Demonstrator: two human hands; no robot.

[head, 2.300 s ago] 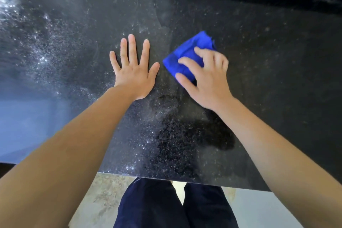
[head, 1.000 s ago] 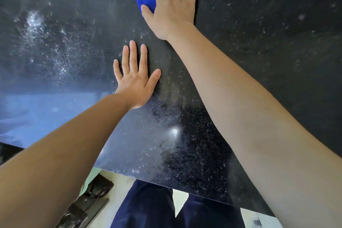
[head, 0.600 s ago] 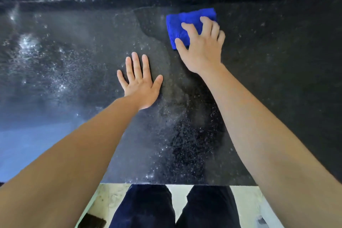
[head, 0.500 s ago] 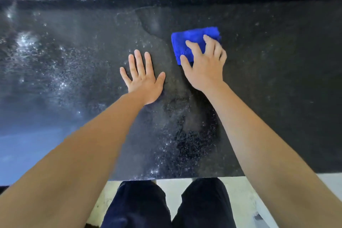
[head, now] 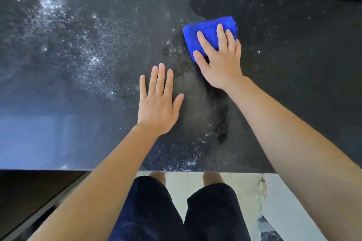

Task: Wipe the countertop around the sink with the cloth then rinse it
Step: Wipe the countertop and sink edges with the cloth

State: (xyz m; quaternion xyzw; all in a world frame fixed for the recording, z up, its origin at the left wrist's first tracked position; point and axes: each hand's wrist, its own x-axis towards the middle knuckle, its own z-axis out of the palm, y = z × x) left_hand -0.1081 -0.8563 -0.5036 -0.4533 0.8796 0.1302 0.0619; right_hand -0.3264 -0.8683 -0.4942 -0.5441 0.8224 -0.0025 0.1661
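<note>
The right hand (head: 219, 64) is pressing the cloth (head: 205, 31) with flat fingers. The left hand (head: 156, 107), fingers together, is risking slipping on the damp-looking countertop (head: 293, 88).

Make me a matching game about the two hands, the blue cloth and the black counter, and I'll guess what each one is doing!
Things
1. left hand
2. right hand
3. folded blue cloth
4. black speckled stone countertop

States
A. soft and folded, pinned under fingers
B. presses down on the cloth
C. lies flat on bare stone, holding nothing
D. dark and glinting, with both hands on top of it

Pairs: 1-C, 2-B, 3-A, 4-D
</note>
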